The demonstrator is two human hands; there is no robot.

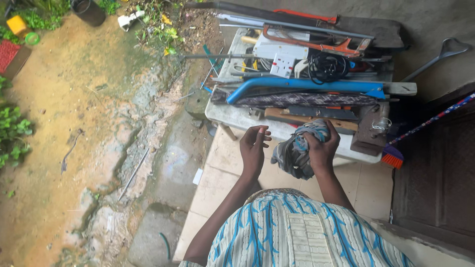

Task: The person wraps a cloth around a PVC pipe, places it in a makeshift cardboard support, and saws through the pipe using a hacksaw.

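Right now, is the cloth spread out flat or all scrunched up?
Scrunched up. The grey-blue cloth is bunched into a wad in the right hand, not spread.

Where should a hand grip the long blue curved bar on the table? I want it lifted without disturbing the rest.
Probably at the blue bar's bent left end, coming from the table's left edge: that end overhangs clear, while the black cable coil and tools crowd its middle and right.

White surface crowded: blue curved bar along its middle. Behind the bar, white socket box, black coiled cable, orange hacksaw. Right of the bar, a broom. Left of it, muddy ground.
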